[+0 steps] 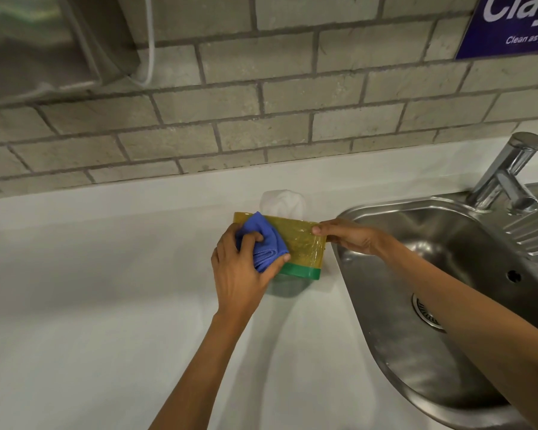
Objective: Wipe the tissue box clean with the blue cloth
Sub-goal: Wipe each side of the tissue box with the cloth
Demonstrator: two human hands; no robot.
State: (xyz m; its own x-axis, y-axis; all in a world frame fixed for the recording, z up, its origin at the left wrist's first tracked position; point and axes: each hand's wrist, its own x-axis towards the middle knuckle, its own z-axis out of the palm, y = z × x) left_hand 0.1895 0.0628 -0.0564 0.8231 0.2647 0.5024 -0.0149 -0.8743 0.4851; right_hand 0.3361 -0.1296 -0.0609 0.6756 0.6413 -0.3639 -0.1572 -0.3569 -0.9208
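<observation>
The tissue box (302, 243) is yellow with a green band along its lower edge and stands on the white counter (106, 290), just left of the sink. A white tissue (282, 202) sticks up from its top. My left hand (241, 268) grips the bunched blue cloth (263, 240) and presses it against the box's near left face. My right hand (350, 235) pinches the box's upper right corner, holding it steady.
A stainless steel sink (441, 290) with a drain lies right beside the box, and a chrome tap (507, 175) stands behind it. A brick wall (261, 103) backs the counter, with a blue sign (516, 23) at top right and a metal dispenser (44, 45) at top left.
</observation>
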